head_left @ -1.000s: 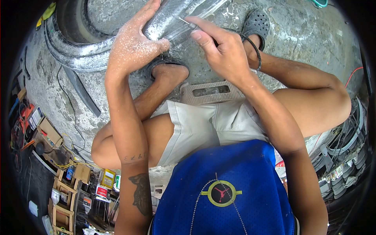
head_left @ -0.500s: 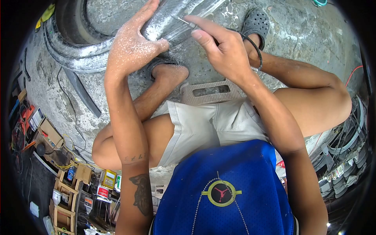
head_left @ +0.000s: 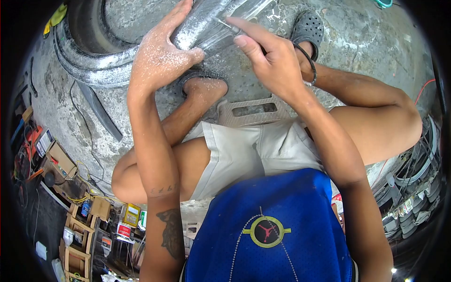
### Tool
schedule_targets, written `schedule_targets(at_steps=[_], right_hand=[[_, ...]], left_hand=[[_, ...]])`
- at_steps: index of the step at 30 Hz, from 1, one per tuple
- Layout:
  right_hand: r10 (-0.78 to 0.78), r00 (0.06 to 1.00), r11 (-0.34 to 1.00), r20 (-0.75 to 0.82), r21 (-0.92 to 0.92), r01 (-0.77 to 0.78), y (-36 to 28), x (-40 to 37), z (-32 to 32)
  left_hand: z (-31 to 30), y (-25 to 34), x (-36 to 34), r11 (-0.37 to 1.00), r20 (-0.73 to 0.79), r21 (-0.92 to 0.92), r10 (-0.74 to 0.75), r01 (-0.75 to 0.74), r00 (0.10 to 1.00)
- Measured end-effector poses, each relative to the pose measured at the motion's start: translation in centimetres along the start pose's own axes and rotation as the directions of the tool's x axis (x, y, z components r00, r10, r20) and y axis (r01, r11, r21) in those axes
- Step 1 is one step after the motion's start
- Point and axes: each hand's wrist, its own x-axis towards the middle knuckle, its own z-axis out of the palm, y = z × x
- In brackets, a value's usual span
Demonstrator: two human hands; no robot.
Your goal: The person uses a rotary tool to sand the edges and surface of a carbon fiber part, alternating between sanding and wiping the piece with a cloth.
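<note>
A black tire (head_left: 110, 70) lies on the floor, dusted with white powder, and its nearer part slants up to the top edge. My left hand (head_left: 162, 61), speckled with the same powder, rests against this rubber with thumb and forefinger spread wide. In my right hand (head_left: 272, 58) is a slim pointed tool (head_left: 236, 30), pinched between thumb and fingers. Its thin metal tip points up and left, close over the powdered rubber. The other left fingers are hidden.
A low beige plastic stool (head_left: 225, 113) sits between my legs. My feet wear dark clogs (head_left: 307, 30). A flat dark strip (head_left: 98, 113) and a thin cord lie left on the concrete. Boxes and wooden shelving (head_left: 75, 254) stand lower left; cables (head_left: 413, 164) hang right.
My right hand and the pointed tool have shifted slightly to the right. My left hand has moved a little right too, staying spread against the tire.
</note>
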Motion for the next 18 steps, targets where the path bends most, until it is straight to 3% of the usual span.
schedule_targets(at_steps=[3, 9, 11, 13, 15, 18], right_hand=[[-0.026, 0.998, 0.999, -0.052, 0.037, 0.028, 0.2, -0.1, 0.4], [0.082, 0.996, 0.996, 0.027, 0.027, -0.083, -0.4, -0.2, 0.4], [-0.012, 0.999, 1.000, -0.040, 0.025, 0.013, -0.1, -0.1, 0.7], [0.001, 0.999, 1.000, -0.037, 0.030, 0.001, 0.0, -0.1, 0.7], [0.011, 0.999, 0.999, -0.033, 0.034, -0.010, -0.1, 0.0, 0.5], [0.063, 0.993, 0.987, -0.096, 0.156, -0.047, -0.4, 0.1, 0.3]], left_hand=[[0.2, -0.4, 0.0, 1.000, 0.003, -0.003, -0.013, 0.013, 1.000], [-0.1, 0.1, 0.1, 1.000, 0.004, 0.019, -0.005, 0.004, 1.000], [-0.3, 0.4, 0.0, 0.999, 0.022, 0.025, -0.034, 0.033, 0.999], [-0.2, -0.1, -0.3, 0.997, 0.005, -0.002, 0.081, -0.081, 0.997], [0.4, -1.2, -0.2, 0.997, -0.017, -0.020, 0.078, -0.079, 0.997], [0.5, -1.6, -0.2, 0.997, -0.041, -0.036, 0.066, -0.067, 0.997]])
